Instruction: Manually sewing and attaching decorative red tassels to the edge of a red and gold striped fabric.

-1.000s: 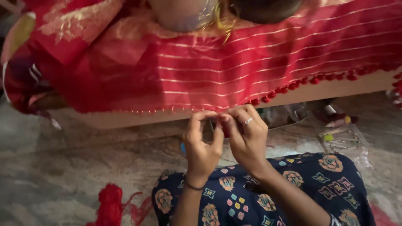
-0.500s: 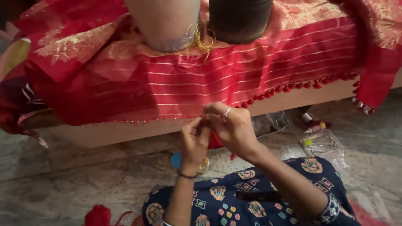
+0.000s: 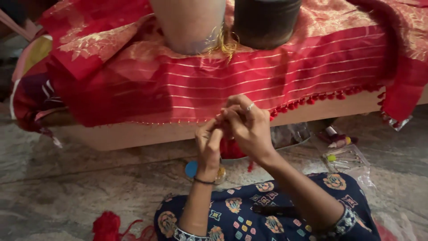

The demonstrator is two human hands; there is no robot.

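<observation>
A low wooden platform (image 3: 147, 134) is carrying a red striped cloth (image 3: 249, 76), which is draping over its front edge. On the cloth, a pale vessel (image 3: 189, 24) and a dark pot (image 3: 265, 22) are standing side by side.

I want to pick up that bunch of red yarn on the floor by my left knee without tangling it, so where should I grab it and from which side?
Probably grip the rounded main clump of the red yarn, coming down from above. Loose strands trail right toward the patterned dress, so pinching those would likely only drag it out. Both the left hand and right hand are up at the red cloth's tasselled edge.
</observation>
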